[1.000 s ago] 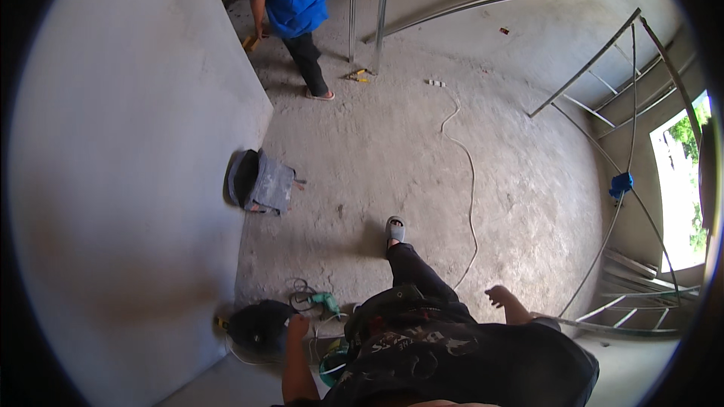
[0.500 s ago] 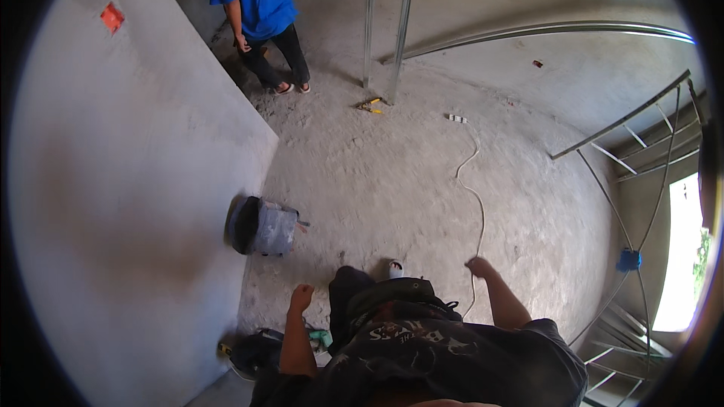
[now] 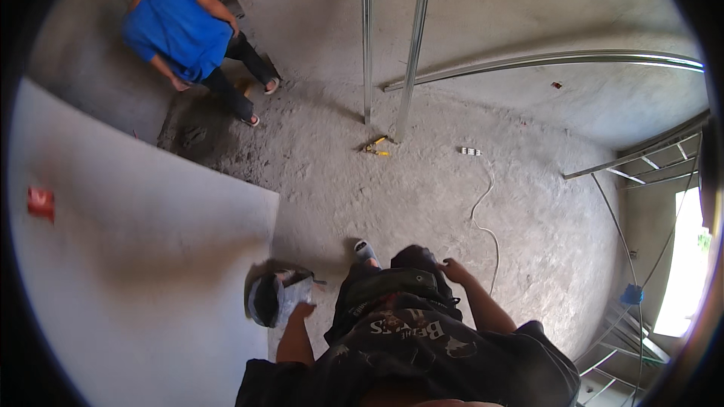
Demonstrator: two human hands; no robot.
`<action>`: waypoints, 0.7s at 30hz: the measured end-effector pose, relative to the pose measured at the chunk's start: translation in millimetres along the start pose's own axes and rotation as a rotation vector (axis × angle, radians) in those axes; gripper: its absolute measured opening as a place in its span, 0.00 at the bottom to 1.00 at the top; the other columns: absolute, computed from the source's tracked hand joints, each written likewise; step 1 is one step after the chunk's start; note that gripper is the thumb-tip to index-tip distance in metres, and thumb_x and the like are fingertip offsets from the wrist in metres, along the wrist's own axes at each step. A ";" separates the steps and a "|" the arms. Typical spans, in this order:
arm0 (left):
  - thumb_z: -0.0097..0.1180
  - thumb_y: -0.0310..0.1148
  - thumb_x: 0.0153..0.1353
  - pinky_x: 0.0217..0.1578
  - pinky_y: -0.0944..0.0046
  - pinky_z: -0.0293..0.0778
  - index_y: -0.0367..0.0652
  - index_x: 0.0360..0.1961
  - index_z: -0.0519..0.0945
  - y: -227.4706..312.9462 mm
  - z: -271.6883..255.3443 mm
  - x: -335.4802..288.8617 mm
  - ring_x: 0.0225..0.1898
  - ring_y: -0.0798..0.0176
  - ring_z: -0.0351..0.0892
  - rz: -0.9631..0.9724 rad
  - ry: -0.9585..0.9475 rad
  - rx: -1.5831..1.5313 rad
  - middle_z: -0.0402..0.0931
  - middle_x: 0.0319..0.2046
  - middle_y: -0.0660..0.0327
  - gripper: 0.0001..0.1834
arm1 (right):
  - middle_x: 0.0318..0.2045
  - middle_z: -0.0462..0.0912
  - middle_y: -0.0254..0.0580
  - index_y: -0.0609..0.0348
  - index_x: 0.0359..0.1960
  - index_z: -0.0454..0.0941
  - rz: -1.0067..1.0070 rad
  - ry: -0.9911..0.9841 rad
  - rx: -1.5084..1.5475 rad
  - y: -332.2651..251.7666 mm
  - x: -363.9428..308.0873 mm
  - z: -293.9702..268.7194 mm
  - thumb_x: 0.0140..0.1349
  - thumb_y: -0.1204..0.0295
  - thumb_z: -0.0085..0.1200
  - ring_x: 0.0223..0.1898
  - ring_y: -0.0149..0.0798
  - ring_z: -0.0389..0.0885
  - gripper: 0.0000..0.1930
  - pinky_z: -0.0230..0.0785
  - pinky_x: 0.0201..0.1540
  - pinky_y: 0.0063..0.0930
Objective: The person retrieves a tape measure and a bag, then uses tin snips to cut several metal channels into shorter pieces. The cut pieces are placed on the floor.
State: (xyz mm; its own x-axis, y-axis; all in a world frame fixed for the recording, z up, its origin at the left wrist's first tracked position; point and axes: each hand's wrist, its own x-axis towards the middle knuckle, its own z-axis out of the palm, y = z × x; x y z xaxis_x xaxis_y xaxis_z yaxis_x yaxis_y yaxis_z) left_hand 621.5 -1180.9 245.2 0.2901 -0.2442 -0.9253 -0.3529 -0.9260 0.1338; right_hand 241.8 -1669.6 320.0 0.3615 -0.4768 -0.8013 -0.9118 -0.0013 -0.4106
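My left hand [image 3: 303, 310] hangs low, in line with a grey and black bucket-like container [image 3: 290, 298] by the wall's end; whether it touches it I cannot tell. Its fingers are blurred, and no held thing shows. At my right thigh my right hand [image 3: 454, 270] hangs loosely curled, with nothing visible in it. A dark waist pouch [image 3: 403, 280] sits at my front. One foot in a grey slipper [image 3: 365, 249] is stepping out ahead on the rough concrete floor [image 3: 407, 203].
Yellow-handled pliers-like tool [image 3: 377, 147] lies near two upright metal profiles [image 3: 367, 53]. A white power strip [image 3: 469, 151] trails its cord rightward. Metal frames [image 3: 641, 166] stand at right by a bright window. A person in blue [image 3: 181, 22] is at far left, beyond the wall [image 3: 151, 256].
The view has moved forward and turned left. My right hand has swung in toward my thigh, and my left is now over the container. The other person has turned and stepped away left.
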 end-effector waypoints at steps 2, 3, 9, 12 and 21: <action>0.46 0.50 0.72 0.55 0.40 0.75 0.35 0.45 0.84 42.5 -105.4 63.4 0.51 0.35 0.82 0.376 0.332 0.244 0.83 0.47 0.37 0.26 | 0.54 0.83 0.64 0.67 0.63 0.76 0.033 -0.051 0.222 -49.7 8.1 -10.7 0.64 0.37 0.56 0.60 0.57 0.81 0.42 0.71 0.63 0.46; 0.46 0.48 0.71 0.56 0.39 0.74 0.35 0.47 0.83 77.2 -159.2 70.9 0.54 0.33 0.80 0.432 0.406 0.281 0.80 0.52 0.37 0.25 | 0.54 0.84 0.63 0.66 0.62 0.77 0.018 -0.039 0.159 -66.2 18.3 -25.3 0.64 0.37 0.57 0.60 0.57 0.81 0.42 0.72 0.63 0.46; 0.53 0.44 0.73 0.58 0.52 0.75 0.35 0.57 0.77 319.8 -422.0 84.9 0.57 0.39 0.80 0.436 0.598 -0.371 0.82 0.52 0.43 0.23 | 0.49 0.85 0.59 0.62 0.54 0.80 -0.201 0.105 -0.135 -135.6 192.4 -80.6 0.62 0.48 0.63 0.51 0.58 0.84 0.30 0.75 0.56 0.49; 0.56 0.42 0.72 0.58 0.55 0.75 0.36 0.58 0.77 365.2 -437.9 162.8 0.56 0.41 0.81 0.404 0.517 -0.539 0.83 0.50 0.45 0.22 | 0.56 0.80 0.58 0.56 0.61 0.76 -0.135 0.069 -0.338 -215.1 315.1 -117.0 0.61 0.53 0.62 0.60 0.62 0.77 0.30 0.71 0.61 0.55; 0.66 0.51 0.62 0.63 0.38 0.70 0.39 0.72 0.61 427.9 -406.4 314.0 0.67 0.36 0.67 0.002 0.305 0.215 0.65 0.67 0.42 0.45 | 0.53 0.79 0.48 0.56 0.57 0.73 -0.290 0.189 -0.768 -334.4 698.0 -83.7 0.59 0.65 0.61 0.58 0.54 0.76 0.24 0.70 0.59 0.53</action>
State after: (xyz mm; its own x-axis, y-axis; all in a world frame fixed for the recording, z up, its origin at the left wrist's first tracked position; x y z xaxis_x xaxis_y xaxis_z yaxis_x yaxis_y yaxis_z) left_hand 923.1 -1770.8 156.1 0.5290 -0.3508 -0.7727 -0.5236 -0.8515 0.0282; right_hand 782.7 -2075.6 -65.6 0.6256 -0.5043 -0.5953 -0.6916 -0.7116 -0.1239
